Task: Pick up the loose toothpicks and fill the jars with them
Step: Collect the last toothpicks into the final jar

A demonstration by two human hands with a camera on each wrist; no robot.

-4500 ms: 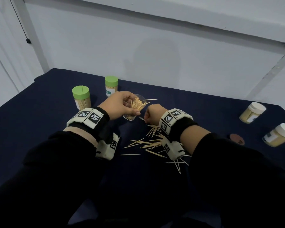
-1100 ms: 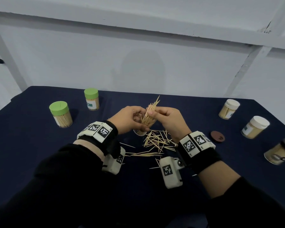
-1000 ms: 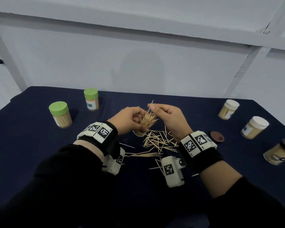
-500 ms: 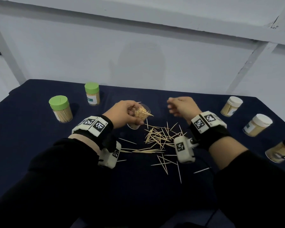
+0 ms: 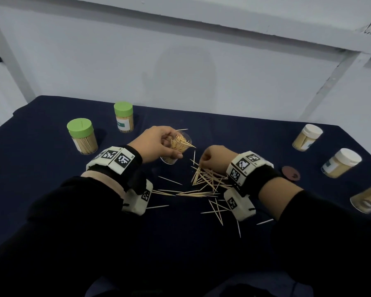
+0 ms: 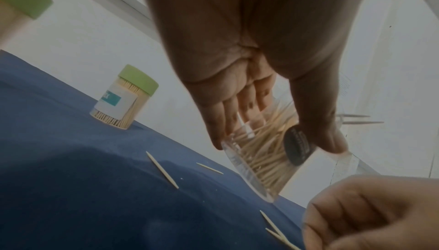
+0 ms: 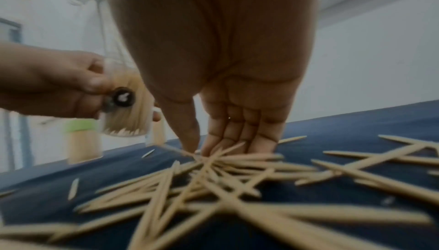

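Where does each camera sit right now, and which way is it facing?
Head: on the person's head, looking forward and down at the navy table; shows both sleeves, wristbands, left hand and right hand.
Left wrist: under the left wrist, looking along the palm at the clear jar it holds tilted.
Right wrist: low over the table, looking along the palm at the loose toothpicks.
Shared: all three show the clear jar; each wrist view catches the other hand.
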